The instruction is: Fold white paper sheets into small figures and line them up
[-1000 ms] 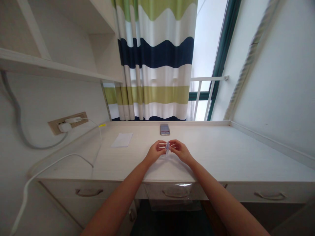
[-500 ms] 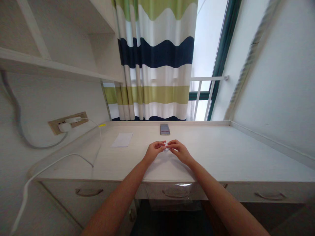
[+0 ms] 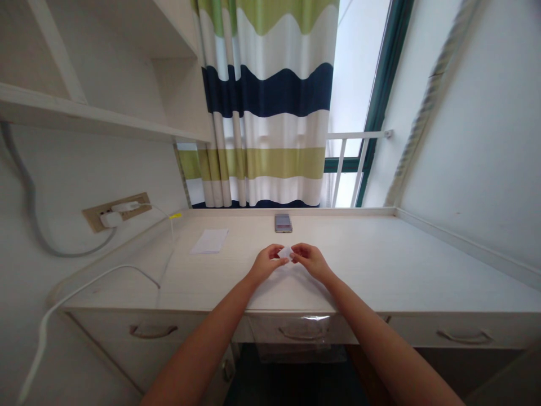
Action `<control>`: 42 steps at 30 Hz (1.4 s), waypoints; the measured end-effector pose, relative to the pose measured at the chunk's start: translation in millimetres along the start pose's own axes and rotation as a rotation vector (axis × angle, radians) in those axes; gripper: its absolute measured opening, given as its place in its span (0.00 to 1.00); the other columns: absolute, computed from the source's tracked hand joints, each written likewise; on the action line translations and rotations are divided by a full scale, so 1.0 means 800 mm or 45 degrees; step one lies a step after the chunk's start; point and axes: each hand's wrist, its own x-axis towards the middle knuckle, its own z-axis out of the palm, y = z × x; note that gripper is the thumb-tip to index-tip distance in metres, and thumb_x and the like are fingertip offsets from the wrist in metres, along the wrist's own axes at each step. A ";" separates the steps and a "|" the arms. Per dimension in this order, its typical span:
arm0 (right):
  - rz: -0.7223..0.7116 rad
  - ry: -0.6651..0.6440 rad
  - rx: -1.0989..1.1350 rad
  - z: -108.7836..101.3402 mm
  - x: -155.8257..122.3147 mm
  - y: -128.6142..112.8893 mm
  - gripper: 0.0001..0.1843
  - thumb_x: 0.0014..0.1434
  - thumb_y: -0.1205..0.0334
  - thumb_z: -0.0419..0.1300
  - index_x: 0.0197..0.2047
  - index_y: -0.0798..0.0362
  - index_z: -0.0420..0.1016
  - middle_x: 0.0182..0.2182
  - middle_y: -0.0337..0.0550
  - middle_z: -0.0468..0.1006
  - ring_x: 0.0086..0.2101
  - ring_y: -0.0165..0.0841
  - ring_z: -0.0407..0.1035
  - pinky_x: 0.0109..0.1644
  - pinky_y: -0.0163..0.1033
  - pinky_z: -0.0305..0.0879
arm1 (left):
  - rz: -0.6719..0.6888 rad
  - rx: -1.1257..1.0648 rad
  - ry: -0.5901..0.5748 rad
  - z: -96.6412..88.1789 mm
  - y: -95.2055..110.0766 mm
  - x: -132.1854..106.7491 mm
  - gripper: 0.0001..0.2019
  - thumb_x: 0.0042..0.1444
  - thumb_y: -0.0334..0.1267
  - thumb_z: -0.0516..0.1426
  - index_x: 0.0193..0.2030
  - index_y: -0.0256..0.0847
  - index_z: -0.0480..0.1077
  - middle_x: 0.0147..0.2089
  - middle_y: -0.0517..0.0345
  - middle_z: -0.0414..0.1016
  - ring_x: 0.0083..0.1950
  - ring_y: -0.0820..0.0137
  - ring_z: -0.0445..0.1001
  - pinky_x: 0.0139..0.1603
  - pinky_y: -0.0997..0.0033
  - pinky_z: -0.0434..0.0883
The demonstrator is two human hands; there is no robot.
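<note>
Right over the middle of the desk [image 3: 380, 270], pinching a small white paper piece [image 3: 285, 252] between left hand [image 3: 265, 263] and right hand [image 3: 311, 261], fingertips of both closed on its ends. Way too tiny to read any writing or brand. Seems to lie with long axis roughly left-right, hard to call tbh. Just beyond, phone [image 3: 283, 222]; off left, white sheet [image 3: 209, 241].

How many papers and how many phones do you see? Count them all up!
Papers: 2, the small piece held by the left hand and right hand, and the flat sheet on the desk.
Phones: 1, the phone on the desk.
Total: 3
</note>
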 end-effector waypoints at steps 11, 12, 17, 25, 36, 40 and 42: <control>0.006 0.007 -0.024 0.001 -0.002 -0.005 0.14 0.42 0.53 0.59 0.27 0.57 0.70 0.20 0.39 0.71 0.21 0.27 0.64 0.26 0.34 0.61 | -0.139 -0.018 -0.079 0.003 0.002 -0.003 0.14 0.34 0.39 0.62 0.27 0.32 0.69 0.26 0.53 0.73 0.28 0.71 0.72 0.31 0.71 0.69; 0.000 0.010 -0.027 0.001 -0.002 -0.006 0.14 0.42 0.53 0.59 0.26 0.56 0.70 0.19 0.39 0.71 0.21 0.26 0.64 0.26 0.34 0.61 | -0.143 -0.024 -0.091 0.003 0.002 -0.003 0.14 0.35 0.39 0.62 0.27 0.32 0.69 0.26 0.53 0.73 0.28 0.71 0.72 0.31 0.71 0.69; -0.019 0.008 -0.024 0.001 -0.005 -0.013 0.13 0.43 0.53 0.59 0.23 0.56 0.68 0.18 0.38 0.70 0.20 0.26 0.63 0.25 0.33 0.61 | -0.143 -0.045 -0.124 0.003 0.002 -0.004 0.13 0.35 0.40 0.62 0.26 0.31 0.69 0.25 0.55 0.73 0.27 0.72 0.72 0.30 0.72 0.69; -0.038 -0.006 -0.017 0.000 -0.004 -0.013 0.14 0.44 0.52 0.59 0.23 0.56 0.68 0.18 0.38 0.70 0.20 0.26 0.63 0.25 0.33 0.61 | -0.155 -0.053 -0.190 0.003 0.006 -0.006 0.16 0.37 0.42 0.62 0.30 0.31 0.68 0.28 0.51 0.73 0.30 0.70 0.72 0.32 0.70 0.70; 0.001 -0.042 -0.046 0.003 -0.007 -0.012 0.16 0.43 0.50 0.58 0.22 0.56 0.66 0.17 0.36 0.68 0.18 0.25 0.61 0.23 0.32 0.59 | -0.093 0.011 -0.182 0.005 0.004 -0.006 0.16 0.41 0.47 0.58 0.26 0.33 0.65 0.25 0.56 0.71 0.26 0.71 0.72 0.27 0.73 0.69; 0.001 -0.050 -0.047 0.002 -0.007 -0.012 0.16 0.43 0.50 0.59 0.22 0.56 0.66 0.17 0.37 0.68 0.19 0.25 0.62 0.23 0.32 0.59 | -0.082 0.023 -0.182 0.005 0.007 -0.008 0.17 0.43 0.49 0.56 0.27 0.33 0.66 0.26 0.54 0.71 0.27 0.71 0.72 0.27 0.73 0.69; 0.009 -0.050 -0.042 0.002 -0.006 -0.010 0.16 0.42 0.50 0.59 0.22 0.56 0.66 0.16 0.36 0.67 0.19 0.25 0.62 0.23 0.32 0.59 | -0.068 0.062 -0.146 0.005 0.007 -0.008 0.17 0.44 0.49 0.55 0.28 0.34 0.65 0.25 0.55 0.71 0.26 0.72 0.71 0.25 0.74 0.69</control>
